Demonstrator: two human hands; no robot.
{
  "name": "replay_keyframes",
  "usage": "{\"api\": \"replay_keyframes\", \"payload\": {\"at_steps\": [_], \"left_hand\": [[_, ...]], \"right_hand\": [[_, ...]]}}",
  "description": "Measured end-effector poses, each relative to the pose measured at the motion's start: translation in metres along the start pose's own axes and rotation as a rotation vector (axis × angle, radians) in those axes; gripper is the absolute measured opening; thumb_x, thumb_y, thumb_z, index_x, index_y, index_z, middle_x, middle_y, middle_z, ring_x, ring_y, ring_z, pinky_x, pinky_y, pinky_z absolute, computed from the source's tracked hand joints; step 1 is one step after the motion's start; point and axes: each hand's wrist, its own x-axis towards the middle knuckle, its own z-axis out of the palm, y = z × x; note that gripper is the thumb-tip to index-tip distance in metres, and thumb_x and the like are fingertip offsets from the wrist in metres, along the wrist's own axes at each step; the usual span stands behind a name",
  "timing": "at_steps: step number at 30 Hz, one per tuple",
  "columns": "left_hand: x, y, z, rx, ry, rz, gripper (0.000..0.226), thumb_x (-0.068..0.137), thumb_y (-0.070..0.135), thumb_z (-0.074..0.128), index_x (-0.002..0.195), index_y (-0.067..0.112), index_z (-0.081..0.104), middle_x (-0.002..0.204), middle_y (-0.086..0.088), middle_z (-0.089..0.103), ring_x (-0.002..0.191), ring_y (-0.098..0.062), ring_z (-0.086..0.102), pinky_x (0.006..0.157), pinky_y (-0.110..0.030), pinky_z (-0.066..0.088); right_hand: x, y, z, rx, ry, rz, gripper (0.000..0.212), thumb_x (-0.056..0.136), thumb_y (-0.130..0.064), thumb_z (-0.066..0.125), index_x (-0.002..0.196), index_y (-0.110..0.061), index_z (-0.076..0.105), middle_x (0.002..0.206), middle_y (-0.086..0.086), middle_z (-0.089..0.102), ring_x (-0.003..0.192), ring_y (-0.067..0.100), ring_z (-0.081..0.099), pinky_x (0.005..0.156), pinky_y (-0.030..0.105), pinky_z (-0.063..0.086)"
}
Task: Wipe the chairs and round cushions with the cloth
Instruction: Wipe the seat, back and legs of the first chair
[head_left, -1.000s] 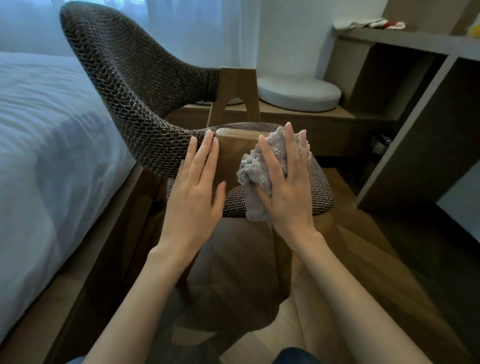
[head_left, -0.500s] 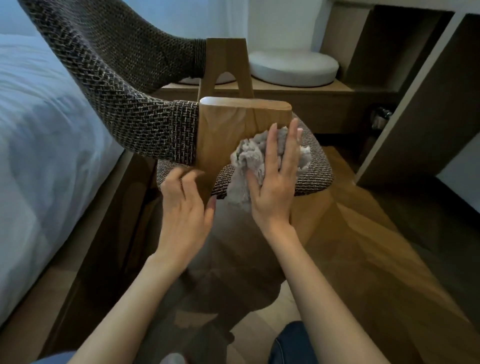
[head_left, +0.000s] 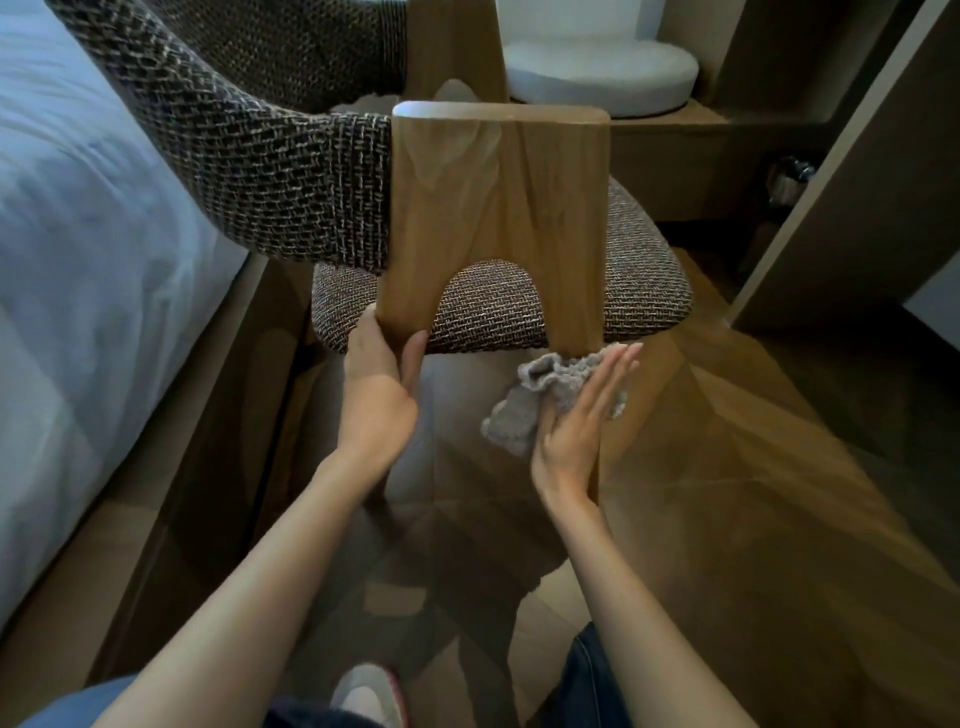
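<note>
- We are part-way through the first chair (head_left: 270, 171) – the work at this moment is low down on its wooden leg frame (head_left: 498, 197), not on the woven upholstery.
- Our left hand (head_left: 382, 379) grips the frame's left post just under the seat (head_left: 498, 306), with fingers and thumb wrapped round the wood, apparently to steady the chair.
- Our right hand (head_left: 576, 431) is flat, fingers (head_left: 613, 374) straight and together, pressing the grey cloth (head_left: 545, 379) against the lower part of the right post. Nothing is pinched; the cloth is bunched between palm and wood, one end hanging loose below.
- We judge that this post is being wiped now. Whether the woven back, the seat or the upper face of the frame are done we cannot tell, since no damp streaks or dust lines show.
- The white round cushion (head_left: 597, 73) lies on the low wooden ledge (head_left: 670, 117) behind the chair, well apart from the cloth – we take it as a later step.
- The task names several chairs and cushions; only this chair and this one cushion are clearly visible, so most of the job probably lies ahead.
- The bed (head_left: 78, 260) runs along the left, just beside the chair.
</note>
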Motion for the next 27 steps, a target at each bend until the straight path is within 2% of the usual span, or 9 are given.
{"api": "replay_keyframes", "payload": {"at_steps": [2,4,7,11,17,19,22,25,27], "left_hand": [[-0.005,-0.002,0.005,0.067,0.020,-0.014,0.050,0.099,0.026,0.048,0.140,0.002,0.034,0.130,-0.019,0.045,0.120,-0.030,0.043,0.098,-0.031,0.033],[-0.010,-0.004,0.010,0.116,0.040,-0.055,0.054,0.099,0.026,0.047,0.143,0.001,0.029,0.134,-0.023,0.037,0.124,-0.035,0.037,0.102,-0.034,0.029],[-0.012,-0.006,0.020,0.133,0.070,-0.190,0.056,0.099,0.028,0.048,0.144,0.002,0.027,0.133,-0.025,0.031,0.122,-0.041,0.033,0.102,-0.040,0.029],[-0.012,-0.008,0.033,0.043,0.059,-0.379,0.062,0.099,0.038,0.043,0.150,0.018,0.014,0.141,-0.023,0.023,0.130,-0.041,0.027,0.105,-0.048,0.027],[-0.014,-0.009,0.042,-0.020,0.085,-0.390,0.063,0.099,0.043,0.038,0.151,0.025,0.006,0.146,-0.022,0.026,0.135,-0.040,0.028,0.105,-0.051,0.029],[-0.014,-0.010,0.043,-0.014,0.095,-0.380,0.063,0.100,0.043,0.037,0.151,0.025,0.006,0.147,-0.022,0.025,0.135,-0.039,0.028,0.104,-0.050,0.029],[-0.015,-0.017,0.044,-0.011,0.094,-0.347,0.063,0.100,0.041,0.037,0.152,0.025,0.005,0.147,-0.022,0.025,0.134,-0.038,0.028,0.104,-0.048,0.028],[-0.019,-0.025,0.045,-0.005,0.092,-0.295,0.062,0.101,0.039,0.036,0.152,0.026,0.003,0.147,-0.019,0.025,0.134,-0.037,0.031,0.105,-0.048,0.029],[-0.021,-0.030,0.046,0.018,0.102,-0.255,0.062,0.102,0.036,0.036,0.152,0.028,0.001,0.145,-0.017,0.029,0.131,-0.037,0.036,0.104,-0.048,0.030]], "right_hand": [[0.016,-0.018,-0.006,0.027,0.002,-0.065,0.078,0.098,-0.053,0.030,0.152,-0.006,-0.001,0.160,0.016,-0.008,0.148,0.030,-0.009,0.122,0.035,0.001],[0.041,-0.048,-0.012,0.048,0.049,-0.162,0.076,0.098,-0.049,0.032,0.150,0.002,0.009,0.158,0.024,0.003,0.147,0.030,-0.005,0.120,0.028,-0.004],[0.063,-0.073,-0.014,0.090,0.115,-0.246,0.076,0.097,-0.049,0.033,0.147,0.007,0.018,0.156,0.028,0.014,0.147,0.033,0.003,0.122,0.034,0.002],[0.051,-0.034,-0.011,0.078,0.093,-0.258,0.077,0.095,-0.049,0.036,0.147,0.005,0.016,0.156,0.025,0.014,0.147,0.037,0.009,0.121,0.047,0.012],[-0.014,0.039,0.001,0.042,-0.036,0.115,0.086,0.091,-0.067,0.029,0.153,-0.012,0.003,0.162,0.010,0.003,0.149,0.020,0.005,0.122,0.032,0.007],[-0.027,0.063,0.006,0.053,-0.083,0.243,0.089,0.089,-0.070,0.032,0.153,-0.013,0.006,0.161,0.010,0.013,0.147,0.023,0.016,0.120,0.041,0.019],[-0.035,0.098,0.007,0.023,-0.176,0.341,0.081,0.091,-0.053,0.052,0.149,-0.008,0.018,0.152,0.014,0.031,0.140,0.028,0.033,0.114,0.045,0.031],[-0.044,0.125,0.003,0.070,-0.229,0.481,0.077,0.088,-0.022,0.068,0.148,-0.006,0.023,0.146,0.009,0.037,0.131,0.022,0.040,0.112,0.025,0.032],[-0.054,0.143,0.005,0.000,-0.285,0.547,0.074,0.090,-0.023,0.066,0.149,-0.009,0.024,0.143,0.007,0.042,0.125,0.023,0.045,0.108,0.031,0.036]]}}
